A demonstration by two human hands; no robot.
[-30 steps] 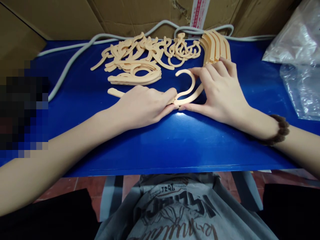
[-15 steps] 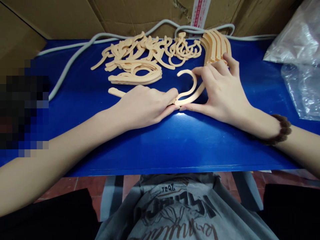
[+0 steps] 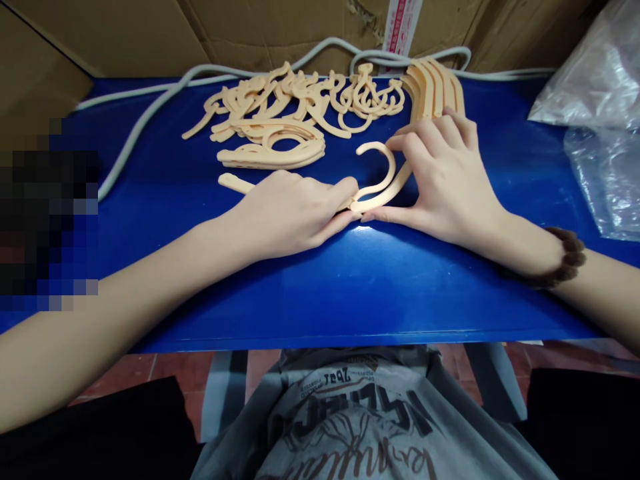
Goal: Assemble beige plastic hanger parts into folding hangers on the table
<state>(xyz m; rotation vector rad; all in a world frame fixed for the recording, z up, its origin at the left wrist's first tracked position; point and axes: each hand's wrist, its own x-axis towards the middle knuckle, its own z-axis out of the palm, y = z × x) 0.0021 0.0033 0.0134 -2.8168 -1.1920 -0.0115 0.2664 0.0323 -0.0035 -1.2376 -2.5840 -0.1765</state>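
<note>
A peach plastic hanger (image 3: 384, 175) with a curved hook lies flat on the blue table (image 3: 350, 293), held by both hands. My left hand (image 3: 290, 210) presses down on its left arm, whose tip (image 3: 231, 181) sticks out beyond the hand. My right hand (image 3: 443, 177) grips the right arm, fingers on the hook's base and thumb along the lower edge. Where the parts meet under the fingers is hidden.
A loose pile of peach hanger parts and hooks (image 3: 295, 107) lies at the back, with a flat stack (image 3: 273, 150) in front and a row of curved arms (image 3: 435, 87) at the right. A grey cable (image 3: 145, 120), cardboard boxes (image 3: 150, 33) and clear plastic bags (image 3: 595, 120) surround the table.
My right hand's fingers shifted slightly on the hanger, and the hook moved a little to the right. My left hand stayed pressed in place.
</note>
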